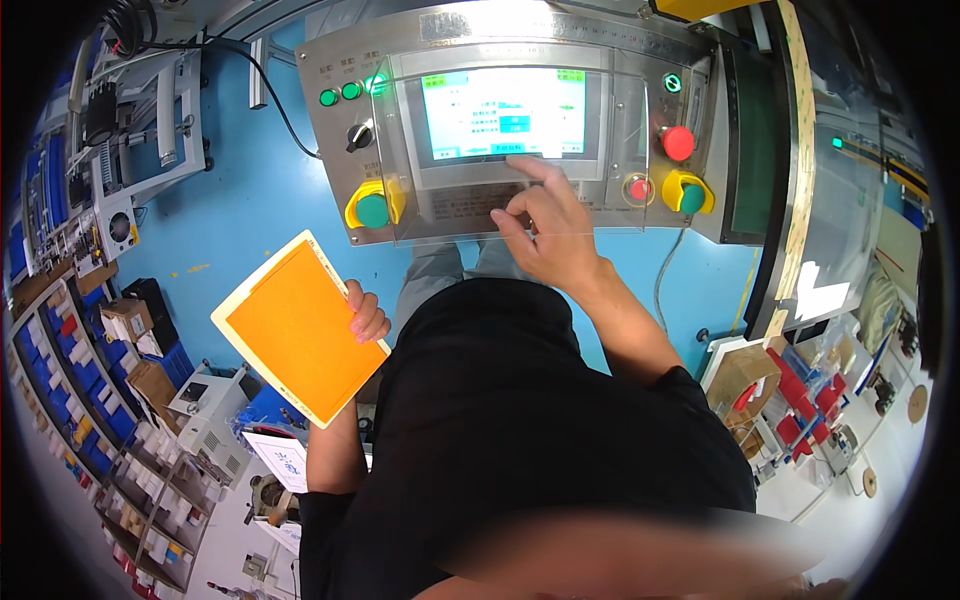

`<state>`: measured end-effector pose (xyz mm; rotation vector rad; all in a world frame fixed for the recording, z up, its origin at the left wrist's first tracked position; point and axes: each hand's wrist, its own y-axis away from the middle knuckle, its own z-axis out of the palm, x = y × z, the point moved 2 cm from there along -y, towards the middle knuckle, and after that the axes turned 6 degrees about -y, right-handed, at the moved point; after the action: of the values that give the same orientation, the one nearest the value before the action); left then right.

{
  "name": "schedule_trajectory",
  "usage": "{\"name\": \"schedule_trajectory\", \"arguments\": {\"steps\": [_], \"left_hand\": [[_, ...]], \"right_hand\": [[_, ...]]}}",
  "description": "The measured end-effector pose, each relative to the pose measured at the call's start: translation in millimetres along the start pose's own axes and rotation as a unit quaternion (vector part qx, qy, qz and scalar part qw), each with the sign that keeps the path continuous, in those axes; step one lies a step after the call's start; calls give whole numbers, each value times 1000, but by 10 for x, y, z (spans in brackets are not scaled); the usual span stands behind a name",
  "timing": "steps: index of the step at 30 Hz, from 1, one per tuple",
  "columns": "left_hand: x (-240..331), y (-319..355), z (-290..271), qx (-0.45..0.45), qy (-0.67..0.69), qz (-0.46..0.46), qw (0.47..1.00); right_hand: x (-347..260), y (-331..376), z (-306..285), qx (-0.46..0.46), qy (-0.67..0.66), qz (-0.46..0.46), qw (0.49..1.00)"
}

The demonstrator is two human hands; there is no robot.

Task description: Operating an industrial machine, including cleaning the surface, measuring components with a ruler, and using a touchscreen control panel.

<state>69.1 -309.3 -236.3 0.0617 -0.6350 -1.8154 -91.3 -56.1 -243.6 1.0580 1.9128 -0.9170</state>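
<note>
At nine o'clock my left hand (368, 312) grips the orange panel (290, 335) by its right edge; I'd best hold it steady, clear of the console (480, 205). At twelve, my right hand (553, 222) is empty, fingers loosely curled, index aimed at the lower edge of the touchscreen (470, 115), contact unclear; one light tap, avoiding the red button (677, 143) at two.

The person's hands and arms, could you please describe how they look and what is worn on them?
The right hand and left hand are both bare, without gloves. Black short sleeves end near the elbows, leaving the forearms uncovered. No watch, cable or marking shows on the right one; the left wrist is hidden.
</note>
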Motion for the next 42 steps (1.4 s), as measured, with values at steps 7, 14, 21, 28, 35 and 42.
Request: {"name": "schedule_trajectory", "arguments": {"steps": [7,14,21,28,35,42], "left_hand": [[-9,-31,-48,-9,-17,-6,1000],[-5,-27,51,5,-23,13,1000],[132,19,183,13,-117,49,992],[305,-5,730,248,-417,174,857],[397,185,963,167,-528,208,807],[486,284,1049,2,-456,153,877]], "right_hand": [[-60,46,106,-20,-23,-26,999],[-112,61,158,-64,-45,-71,994],[-625,52,281,-314,-309,81,894],[-1056,-54,139,-272,-550,79,785],[-1218,-81,33,-139,-462,178,858],[-1362,-7,49,-6,-437,201,877]]}}
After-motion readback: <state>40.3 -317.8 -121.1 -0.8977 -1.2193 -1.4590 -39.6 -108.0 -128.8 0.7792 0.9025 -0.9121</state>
